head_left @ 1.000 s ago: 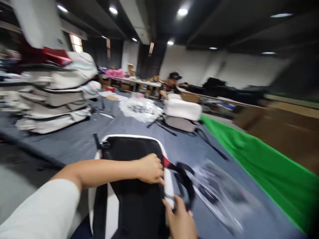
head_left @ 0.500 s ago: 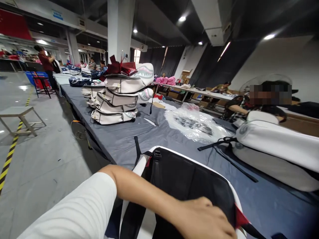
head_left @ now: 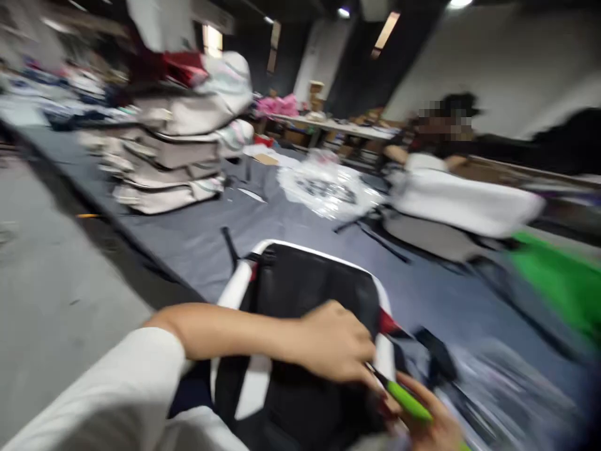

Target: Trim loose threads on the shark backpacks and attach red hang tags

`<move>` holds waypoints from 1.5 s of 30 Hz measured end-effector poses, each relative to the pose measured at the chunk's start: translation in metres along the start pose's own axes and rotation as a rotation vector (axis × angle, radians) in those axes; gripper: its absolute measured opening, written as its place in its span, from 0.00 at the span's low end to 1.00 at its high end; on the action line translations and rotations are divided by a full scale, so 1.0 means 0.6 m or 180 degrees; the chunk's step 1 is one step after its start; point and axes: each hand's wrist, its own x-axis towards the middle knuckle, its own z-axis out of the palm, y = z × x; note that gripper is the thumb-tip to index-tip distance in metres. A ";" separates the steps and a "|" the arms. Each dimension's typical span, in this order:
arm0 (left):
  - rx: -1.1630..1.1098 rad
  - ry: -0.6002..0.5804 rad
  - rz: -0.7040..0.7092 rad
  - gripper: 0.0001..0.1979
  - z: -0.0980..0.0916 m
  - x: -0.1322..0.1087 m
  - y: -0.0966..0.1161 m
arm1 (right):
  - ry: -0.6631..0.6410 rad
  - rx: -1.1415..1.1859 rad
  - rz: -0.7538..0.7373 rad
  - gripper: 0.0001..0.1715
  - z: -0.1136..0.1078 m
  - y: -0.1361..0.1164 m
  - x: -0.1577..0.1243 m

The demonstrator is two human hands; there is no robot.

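Observation:
A white-edged black backpack (head_left: 323,269) lies back panel up on the table in front of me. My left hand (head_left: 335,341) reaches across it, its fingers closed at the pack's right side near a red tab (head_left: 387,322). What exact part the fingertips pinch is hidden by blur. Beside them, my right hand (head_left: 439,416) is closed around a slim tool with a bright green handle (head_left: 409,401). The tool's dark front end points at the left fingertips; its exact kind is too blurred to make out.
White-grey backpacks are stacked (head_left: 173,156) at the far left of the table. Clear plastic bags (head_left: 328,188) lie mid-table, with more plastic (head_left: 511,394) at right. Further backpacks (head_left: 464,200) and green material (head_left: 558,282) lie at right; a person sits behind them.
My view has swung right and down. My right hand has come into view with the green-handled tool, close to my left hand, which stays at the backpack's right side.

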 end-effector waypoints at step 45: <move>-0.0178 0.0342 0.0602 0.06 0.127 0.038 -0.079 | 0.1107 -0.1677 -0.1085 0.21 0.063 0.053 0.003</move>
